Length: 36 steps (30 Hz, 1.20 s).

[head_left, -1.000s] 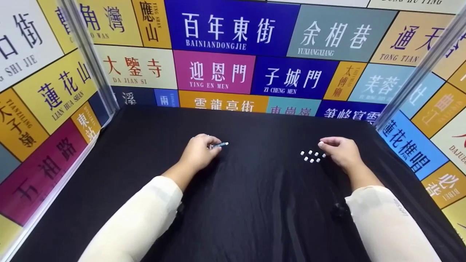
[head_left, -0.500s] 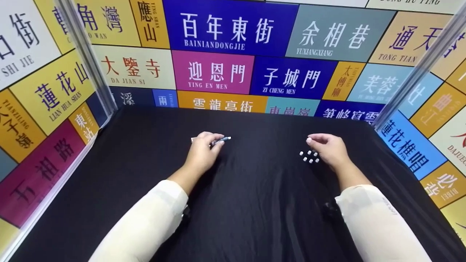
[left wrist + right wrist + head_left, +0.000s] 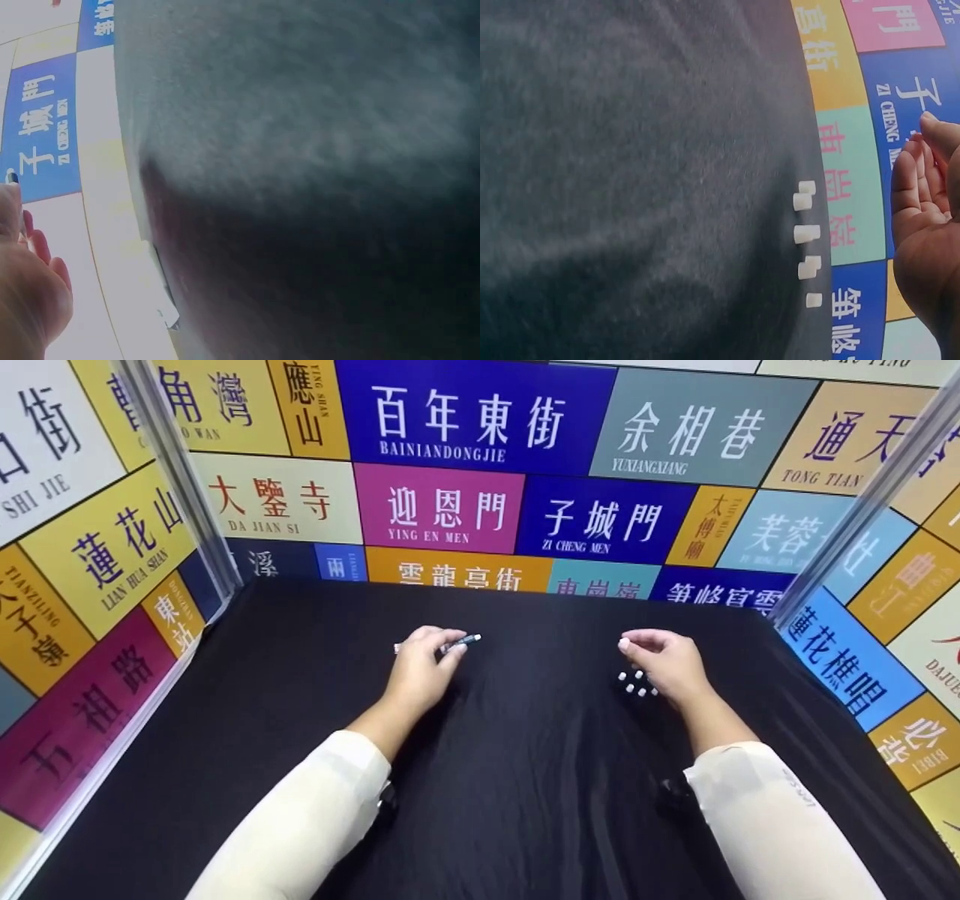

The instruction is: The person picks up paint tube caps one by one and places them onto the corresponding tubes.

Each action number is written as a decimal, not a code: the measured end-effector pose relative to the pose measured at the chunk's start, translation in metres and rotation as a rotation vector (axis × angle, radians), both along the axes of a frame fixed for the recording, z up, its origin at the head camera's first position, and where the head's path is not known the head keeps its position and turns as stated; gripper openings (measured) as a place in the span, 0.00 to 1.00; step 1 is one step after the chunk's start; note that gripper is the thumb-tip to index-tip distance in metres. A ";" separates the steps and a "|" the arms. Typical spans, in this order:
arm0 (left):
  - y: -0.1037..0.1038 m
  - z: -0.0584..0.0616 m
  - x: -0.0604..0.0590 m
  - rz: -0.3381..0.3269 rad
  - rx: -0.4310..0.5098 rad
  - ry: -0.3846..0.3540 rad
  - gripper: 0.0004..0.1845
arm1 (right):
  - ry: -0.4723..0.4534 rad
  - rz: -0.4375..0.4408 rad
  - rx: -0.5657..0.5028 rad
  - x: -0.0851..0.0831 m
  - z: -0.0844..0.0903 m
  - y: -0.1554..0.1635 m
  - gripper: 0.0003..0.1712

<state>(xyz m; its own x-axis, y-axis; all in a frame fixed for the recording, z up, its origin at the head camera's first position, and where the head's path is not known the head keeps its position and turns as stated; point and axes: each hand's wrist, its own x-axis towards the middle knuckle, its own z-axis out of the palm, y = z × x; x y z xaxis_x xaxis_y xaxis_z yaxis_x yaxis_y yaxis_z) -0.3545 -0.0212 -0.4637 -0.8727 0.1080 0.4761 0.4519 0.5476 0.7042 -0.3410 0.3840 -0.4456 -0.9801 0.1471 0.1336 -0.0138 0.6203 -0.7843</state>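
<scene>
Head view. Arms in cream sleeves (image 3: 289,817): extended over a black cloth (image 3: 517,735), angled inward from near left and near right. Left hand (image 3: 424,664): left of centre, fingers curled, nearly closed, gripping a slim stick (image 3: 466,640) with its pale tip pointing right. Right hand (image 3: 671,661): thumb and fingers pinched together at the tips on one white piece (image 3: 624,644). Loose pieces (image 3: 641,691): several, white, on the cloth just to the near side of the right hand. Wall signs (image 3: 469,416), far side: read BAINIANDONGJIE, YUXIANGXIANG, YING EN MEN, ZI CHENG MEN, DA JIAN SI; at left, LIAN HUA SHAN. Right sleeve lettering: too small to read.

Left wrist view. Left hand: partly shown, fingers bent, the stick's end showing beside them; ZI CHENG MEN legible beyond.

Right wrist view. Right hand: palm partly visible, fingers bent toward the thumb; its pinched piece could not be made out. Loose pieces: clustered near the cloth's far edge.
</scene>
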 end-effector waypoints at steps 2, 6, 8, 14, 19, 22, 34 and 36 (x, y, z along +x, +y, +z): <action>0.001 0.002 0.000 -0.006 0.007 0.006 0.11 | 0.008 0.000 -0.008 0.000 0.001 -0.003 0.25; 0.005 0.005 0.001 -0.019 0.021 0.017 0.12 | 0.019 0.000 -0.022 0.000 0.002 -0.010 0.25; 0.007 0.007 0.001 -0.018 0.029 0.023 0.12 | 0.022 0.003 -0.022 0.000 0.004 -0.013 0.25; 0.014 0.011 0.003 -0.019 0.077 0.062 0.11 | 0.044 0.019 -0.014 0.001 0.007 -0.020 0.25; 0.017 0.009 0.004 -0.024 0.100 0.084 0.12 | 0.072 0.039 -0.021 0.006 0.008 -0.030 0.24; 0.019 0.007 0.006 -0.028 0.105 0.087 0.12 | 0.087 0.052 -0.023 0.008 0.010 -0.036 0.25; 0.026 0.006 0.008 -0.019 0.182 0.099 0.13 | 0.149 0.064 -0.151 0.007 0.011 -0.052 0.23; 0.027 0.006 0.008 -0.018 0.200 0.097 0.13 | 0.166 0.072 -0.181 0.008 0.011 -0.054 0.23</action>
